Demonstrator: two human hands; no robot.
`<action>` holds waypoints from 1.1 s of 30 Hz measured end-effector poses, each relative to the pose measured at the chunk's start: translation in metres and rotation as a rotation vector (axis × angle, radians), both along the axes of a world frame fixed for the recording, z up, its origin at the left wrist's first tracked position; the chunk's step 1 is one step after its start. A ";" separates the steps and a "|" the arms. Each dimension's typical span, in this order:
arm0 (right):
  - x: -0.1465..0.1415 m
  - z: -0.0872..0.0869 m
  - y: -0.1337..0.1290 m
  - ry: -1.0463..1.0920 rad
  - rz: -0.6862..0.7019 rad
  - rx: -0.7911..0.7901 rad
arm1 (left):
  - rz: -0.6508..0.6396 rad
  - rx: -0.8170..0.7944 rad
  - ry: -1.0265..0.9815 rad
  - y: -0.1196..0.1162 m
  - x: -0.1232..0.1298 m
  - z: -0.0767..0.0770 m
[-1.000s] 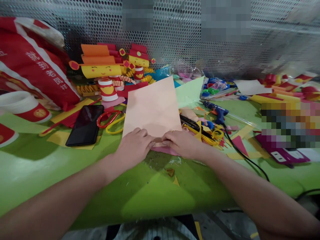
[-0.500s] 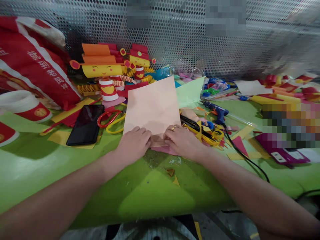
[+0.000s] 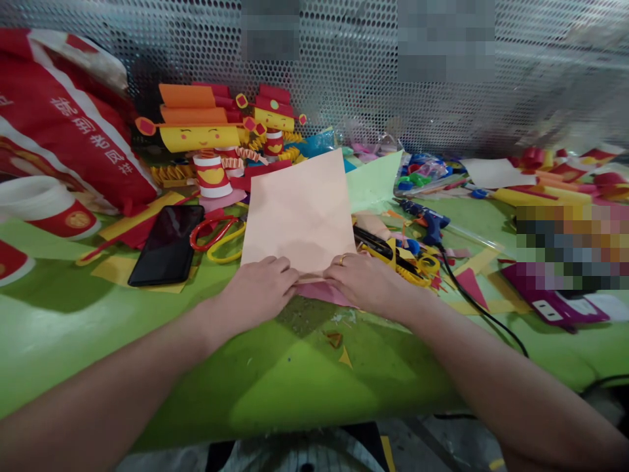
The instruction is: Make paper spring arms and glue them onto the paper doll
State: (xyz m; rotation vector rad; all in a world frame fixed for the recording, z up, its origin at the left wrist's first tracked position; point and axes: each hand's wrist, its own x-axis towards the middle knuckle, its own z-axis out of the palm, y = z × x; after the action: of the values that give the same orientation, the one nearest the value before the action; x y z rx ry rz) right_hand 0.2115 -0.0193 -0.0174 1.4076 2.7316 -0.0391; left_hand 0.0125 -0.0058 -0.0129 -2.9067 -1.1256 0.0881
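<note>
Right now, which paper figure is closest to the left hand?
The front figure, with orange rolls on top, is closest to the left hand; the smaller figure behind, rightward, has red rolls.

"What is everything set on?"

"A green table point(image 3: 221, 393), with a small yellow scrap point(image 3: 346, 357) near its front edge."

"And on the left?"

"A red-and-white cup point(image 3: 63, 213) and a red bag point(image 3: 83, 124). A yellow strip point(image 3: 109, 270) lies partly beneath a black phone point(image 3: 167, 246), beside scissors point(image 3: 216, 239) with red and yellow handles."

"In the middle?"

"A pink sheet point(image 3: 324, 294), partly covered by the peach sheet point(image 3: 299, 216)."

"On the right?"

"Paper scraps, a blue glue gun point(image 3: 428, 221) with its black cable point(image 3: 484, 314), a red triangle point(image 3: 473, 287) and a purple item point(image 3: 550, 305), partly blurred over."
</note>
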 end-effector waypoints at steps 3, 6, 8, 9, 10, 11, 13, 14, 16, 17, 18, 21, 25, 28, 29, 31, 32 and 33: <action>-0.001 0.000 0.002 0.028 -0.084 -0.030 | 0.014 -0.015 -0.003 0.003 -0.002 -0.002; -0.001 -0.002 0.006 0.098 -0.155 -0.062 | 0.083 -0.013 0.005 0.007 -0.003 -0.005; -0.001 -0.003 0.007 0.127 -0.205 -0.090 | 0.151 -0.028 -0.009 0.010 -0.002 -0.005; -0.001 -0.003 0.008 0.132 -0.230 -0.100 | 0.181 -0.046 -0.024 0.011 -0.002 -0.005; -0.001 -0.004 0.008 0.133 -0.248 -0.105 | 0.207 -0.068 -0.041 0.012 -0.002 -0.005; -0.001 -0.004 0.009 0.130 -0.256 -0.105 | 0.228 -0.094 -0.059 0.013 -0.001 -0.004; -0.002 -0.004 0.009 0.111 -0.242 -0.098 | 0.273 -0.142 -0.088 0.015 0.000 -0.003; -0.002 -0.004 0.008 0.097 -0.228 -0.089 | 0.292 -0.160 -0.100 0.016 0.001 -0.002; -0.003 -0.004 0.007 0.066 -0.206 -0.063 | 0.314 -0.184 -0.120 0.016 0.002 -0.001; -0.004 -0.004 0.007 0.050 -0.203 -0.045 | 0.317 -0.188 -0.127 0.016 0.002 -0.001; -0.004 -0.003 0.006 0.036 -0.205 -0.025 | 0.314 -0.185 -0.131 0.016 0.002 -0.001; -0.005 -0.003 0.003 0.010 -0.211 0.032 | 0.291 -0.148 -0.122 0.014 0.001 0.000; -0.006 0.000 0.002 -0.033 -0.185 0.080 | 0.196 -0.008 -0.081 0.010 0.002 0.000; -0.008 0.005 -0.002 -0.078 -0.146 0.117 | 0.063 0.061 -0.024 0.005 0.006 0.000; -0.009 0.006 -0.004 -0.082 -0.124 0.128 | 0.034 0.057 0.006 0.002 0.008 -0.001; -0.014 0.006 -0.010 -0.079 -0.061 0.143 | 0.015 0.032 0.063 -0.002 0.012 -0.001; -0.017 0.005 -0.013 -0.079 -0.025 0.139 | 0.018 0.019 0.088 -0.005 0.013 0.000; -0.021 0.003 -0.017 -0.087 0.021 0.143 | 0.023 0.009 0.110 -0.007 0.015 0.000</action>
State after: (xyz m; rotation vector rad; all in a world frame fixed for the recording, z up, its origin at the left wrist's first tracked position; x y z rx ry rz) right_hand 0.1907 -0.0362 -0.0145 1.3783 2.7248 0.2170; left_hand 0.0276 -0.0124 -0.0133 -2.8414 -1.1393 0.2391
